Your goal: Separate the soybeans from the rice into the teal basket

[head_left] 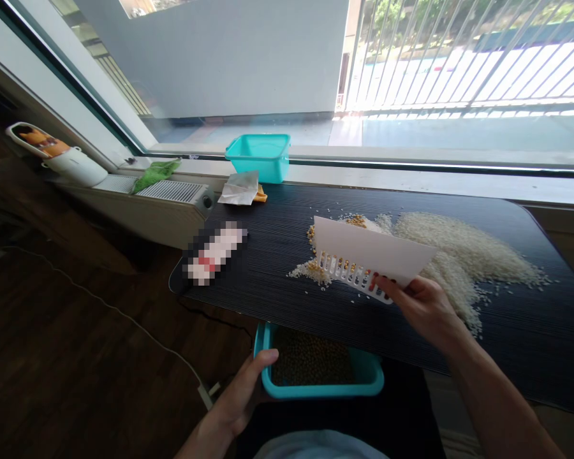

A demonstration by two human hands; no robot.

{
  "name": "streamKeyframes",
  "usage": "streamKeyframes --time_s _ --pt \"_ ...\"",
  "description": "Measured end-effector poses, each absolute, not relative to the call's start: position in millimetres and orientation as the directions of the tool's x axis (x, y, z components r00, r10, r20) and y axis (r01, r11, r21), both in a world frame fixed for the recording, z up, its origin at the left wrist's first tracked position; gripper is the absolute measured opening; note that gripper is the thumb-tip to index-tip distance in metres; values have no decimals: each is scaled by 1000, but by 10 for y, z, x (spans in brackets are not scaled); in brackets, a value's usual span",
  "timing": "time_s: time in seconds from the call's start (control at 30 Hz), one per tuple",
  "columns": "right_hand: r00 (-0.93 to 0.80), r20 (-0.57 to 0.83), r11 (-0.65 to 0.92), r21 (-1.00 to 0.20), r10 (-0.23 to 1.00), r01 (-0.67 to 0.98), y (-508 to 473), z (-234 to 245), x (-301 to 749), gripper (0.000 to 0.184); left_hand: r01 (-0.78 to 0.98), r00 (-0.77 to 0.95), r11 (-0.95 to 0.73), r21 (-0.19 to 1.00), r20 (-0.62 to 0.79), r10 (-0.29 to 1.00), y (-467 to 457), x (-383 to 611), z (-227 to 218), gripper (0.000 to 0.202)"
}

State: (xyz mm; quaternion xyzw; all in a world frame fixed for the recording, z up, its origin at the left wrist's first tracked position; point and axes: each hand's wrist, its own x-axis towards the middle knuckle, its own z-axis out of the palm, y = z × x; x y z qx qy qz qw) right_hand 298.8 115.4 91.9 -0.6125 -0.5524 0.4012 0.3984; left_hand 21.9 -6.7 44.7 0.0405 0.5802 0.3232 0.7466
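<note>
Where it runs under the window, worktop (287,299): black and finely ribbed, its near edge standing over the person's lap.
Rice heap (459,245): white grains spread wide over the right half of the worktop, thinning to stray grains at the edges.
Sieve scoop (373,252): white plastic with a plain solid back and a row of slots along its low edge. It is tilted, slotted edge down on the worktop, just left of the heap. Yellow kernels (344,264) sit in the slots, and a small mixed pile lies at its left corner.
Teal bin (316,390): below the worktop's near edge, with brownish beans (310,360) inside. Its far part is hidden under the worktop.
Right hand (423,309): gripping the scoop's lower right corner.
Left hand (242,389): thumb hooked over the bin's left rim, fingers out of sight beneath.
Hard to make out: a pixelated block (215,252) at the worktop's left end.
</note>
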Motion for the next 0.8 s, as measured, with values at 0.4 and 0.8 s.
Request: streamKeyframes --time_s 0.4,0.8 --pt "53 -90 -102 -936 995 337 1048 1037 3087 38 -405 120 798 447 -839 531 -61 246 459 47" --pt "-29 -82 -67 -932 996 355 1039 991 3061 38 -402 144 795 453 -827 544 -58 251 447 46"
